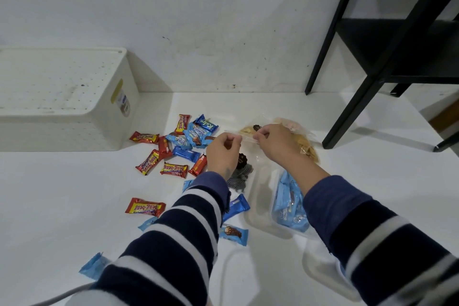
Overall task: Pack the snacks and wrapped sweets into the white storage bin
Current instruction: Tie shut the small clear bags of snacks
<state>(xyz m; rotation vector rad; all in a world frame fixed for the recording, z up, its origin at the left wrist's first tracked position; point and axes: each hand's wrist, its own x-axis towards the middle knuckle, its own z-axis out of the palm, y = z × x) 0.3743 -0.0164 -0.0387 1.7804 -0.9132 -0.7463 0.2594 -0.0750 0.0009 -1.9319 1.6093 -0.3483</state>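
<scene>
Both hands are working the mouth of a clear snack bag (285,136): the left hand (223,154) and right hand (275,143) are each pinching its top edge, probably to seal it before packing. The white storage bin (62,97) is sitting far left, while wrapped sweets (173,151) are lying scattered on the table (62,206) between.

The white storage bin (62,97) is made of matt perforated plastic. The wrapped sweets (173,169) are enclosed in glossy foil. The bag (301,136) is formed of clear, shiny film.
</scene>
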